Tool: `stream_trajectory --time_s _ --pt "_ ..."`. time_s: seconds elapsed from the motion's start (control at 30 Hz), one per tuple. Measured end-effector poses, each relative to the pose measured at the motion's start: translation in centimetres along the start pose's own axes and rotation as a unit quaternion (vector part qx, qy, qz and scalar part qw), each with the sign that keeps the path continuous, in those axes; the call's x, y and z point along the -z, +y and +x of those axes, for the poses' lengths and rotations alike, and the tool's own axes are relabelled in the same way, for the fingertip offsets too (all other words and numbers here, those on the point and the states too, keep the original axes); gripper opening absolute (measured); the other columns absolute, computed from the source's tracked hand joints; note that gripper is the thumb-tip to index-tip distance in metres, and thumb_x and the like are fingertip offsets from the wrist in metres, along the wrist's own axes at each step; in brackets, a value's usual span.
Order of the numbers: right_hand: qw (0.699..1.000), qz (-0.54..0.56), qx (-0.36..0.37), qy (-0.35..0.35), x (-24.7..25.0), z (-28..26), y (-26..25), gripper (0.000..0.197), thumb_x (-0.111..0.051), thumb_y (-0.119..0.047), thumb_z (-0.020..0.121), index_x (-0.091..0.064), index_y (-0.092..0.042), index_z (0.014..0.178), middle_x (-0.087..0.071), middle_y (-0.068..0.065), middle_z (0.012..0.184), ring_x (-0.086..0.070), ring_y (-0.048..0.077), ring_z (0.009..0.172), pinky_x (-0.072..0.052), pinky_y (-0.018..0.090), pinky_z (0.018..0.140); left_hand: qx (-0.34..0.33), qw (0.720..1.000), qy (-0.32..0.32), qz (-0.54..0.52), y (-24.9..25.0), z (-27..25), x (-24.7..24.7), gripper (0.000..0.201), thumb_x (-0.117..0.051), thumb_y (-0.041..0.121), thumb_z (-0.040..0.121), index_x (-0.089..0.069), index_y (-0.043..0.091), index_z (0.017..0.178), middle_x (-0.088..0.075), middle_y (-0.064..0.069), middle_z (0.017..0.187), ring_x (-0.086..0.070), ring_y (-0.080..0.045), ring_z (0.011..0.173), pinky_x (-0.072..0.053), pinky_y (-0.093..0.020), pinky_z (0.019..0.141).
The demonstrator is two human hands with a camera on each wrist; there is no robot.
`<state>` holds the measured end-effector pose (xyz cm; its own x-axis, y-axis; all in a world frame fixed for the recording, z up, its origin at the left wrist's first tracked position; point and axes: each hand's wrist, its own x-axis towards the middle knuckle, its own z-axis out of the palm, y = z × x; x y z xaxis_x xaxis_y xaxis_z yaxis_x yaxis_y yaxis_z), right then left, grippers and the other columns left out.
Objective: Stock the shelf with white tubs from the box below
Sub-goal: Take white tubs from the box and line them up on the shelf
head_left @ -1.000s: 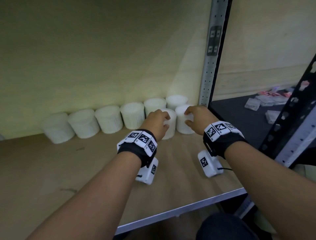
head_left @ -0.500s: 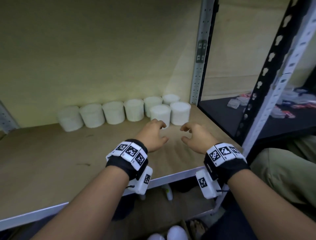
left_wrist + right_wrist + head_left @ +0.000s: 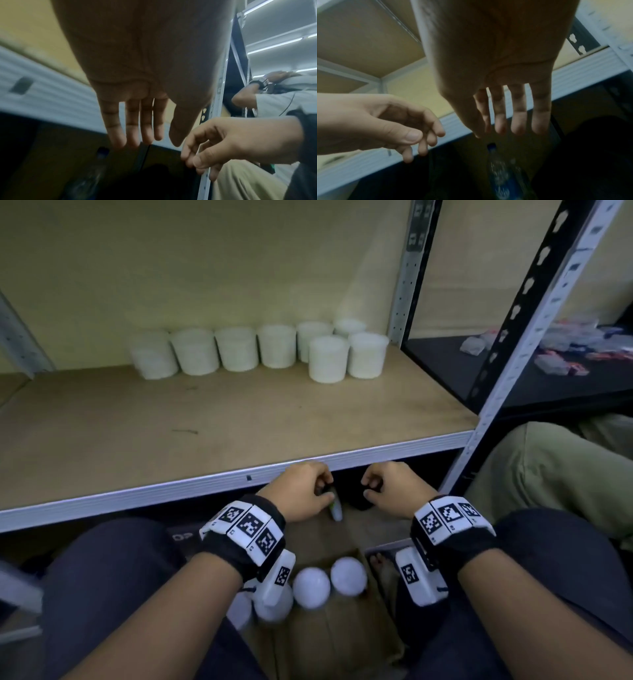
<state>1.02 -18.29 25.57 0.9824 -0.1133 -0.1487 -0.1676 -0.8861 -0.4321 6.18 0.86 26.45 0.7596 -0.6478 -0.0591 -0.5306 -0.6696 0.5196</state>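
Several white tubs (image 3: 236,349) stand in a row at the back of the wooden shelf (image 3: 205,419), with two more tubs (image 3: 328,359) in front of the row at its right end. More white tubs (image 3: 311,588) sit in the cardboard box (image 3: 346,628) on the floor between my knees. My left hand (image 3: 310,491) and right hand (image 3: 383,487) hang empty just below the shelf's front edge, above the box. The wrist views show the left hand's fingers (image 3: 133,128) and the right hand's fingers (image 3: 518,115) hanging straight and holding nothing.
A grey metal rail (image 3: 171,491) edges the shelf front. A perforated upright (image 3: 534,313) stands at the right, with a dark shelf of small packets (image 3: 561,354) beyond. A plastic water bottle (image 3: 500,174) lies under the shelf. Another person (image 3: 267,97) works at the right.
Both hands let go of the two front tubs on the shelf, drew back over the shelf edge and dropped below it toward the box. The head view tilted down.
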Motion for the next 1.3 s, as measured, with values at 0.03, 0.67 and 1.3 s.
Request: stream_trajectory --time_s 0.03,0.67,1.3 --pt "1.0 -0.007 -0.008 -0.019 -1.0 0.0 0.3 0.019 -0.064 -0.02 0.084 -0.067 -0.015 0.102 -0.062 0.0 0.092 -0.063 0.017 0.094 -0.05 0.029 0.084 0.013 1.0 -0.019 0.003 -0.5 -0.2 -0.9 0.027 -0.065 0.026 0.086 -0.061 0.013 0.11 -0.063 -0.004 0.105 -0.055 -0.013 0.087 -0.043 -0.022 0.078" --pt "0.957 -0.125 -0.085 -0.249 -19.2 4.5 6.5 0.059 -0.065 -0.037 0.082 -0.047 -0.016 0.134 -0.047 0.011 0.133 -0.053 0.035 0.117 -0.048 0.044 0.097 0.185 0.951 -0.246 0.016 -11.2 2.7 -18.4 0.069 -0.071 0.034 0.079 -0.041 0.011 0.137 -0.04 -0.013 0.143 -0.045 -0.033 0.127 -0.043 -0.042 0.103" --pt "0.936 -0.189 -0.094 -0.281 -28.0 5.9 9.2 0.086 -0.075 -0.024 0.067 -0.031 -0.029 0.141 -0.023 0.013 0.144 -0.028 0.04 0.133 -0.021 0.05 0.111 0.219 0.941 -0.236 0.107 -13.8 1.7 -28.6 0.07 -0.071 0.017 0.073 -0.036 0.021 0.134 -0.027 -0.009 0.143 -0.044 -0.035 0.117 -0.042 -0.043 0.091"
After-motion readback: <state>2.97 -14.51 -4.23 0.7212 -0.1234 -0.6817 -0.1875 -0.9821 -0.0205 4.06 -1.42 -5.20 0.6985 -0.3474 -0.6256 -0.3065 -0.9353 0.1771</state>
